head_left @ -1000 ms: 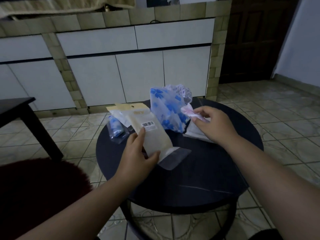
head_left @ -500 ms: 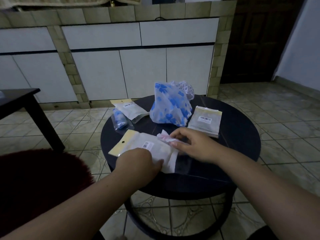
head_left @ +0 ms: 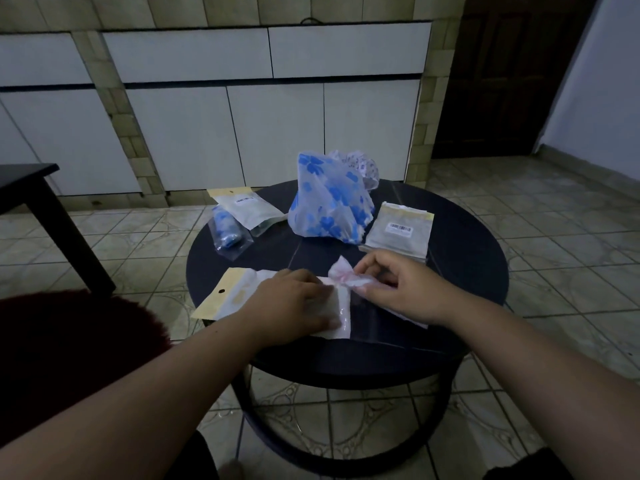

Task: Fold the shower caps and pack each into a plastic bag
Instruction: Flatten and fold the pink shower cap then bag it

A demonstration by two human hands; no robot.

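Left hand (head_left: 294, 301): fingers flat, pressed the near plastic bag (head_left: 239, 296) onto the round table (head_left: 450, 271).
Right hand (head_left: 398, 285): pinched the pink shower cap (head_left: 346, 277) at that bag's mouth.
Behind them: blue-flowered cap (head_left: 329, 202), unpacked.

There is one view only, from a wide-angle camera on the person's head, so no second view shares any part of the scene. It looks forward and down at a round dark table (head_left: 450, 237), close in front. Both forearms reach in from the bottom edge towards the table. Beyond the table, white cabinets (head_left: 277, 133) fill the upper frame, their lines bowed.
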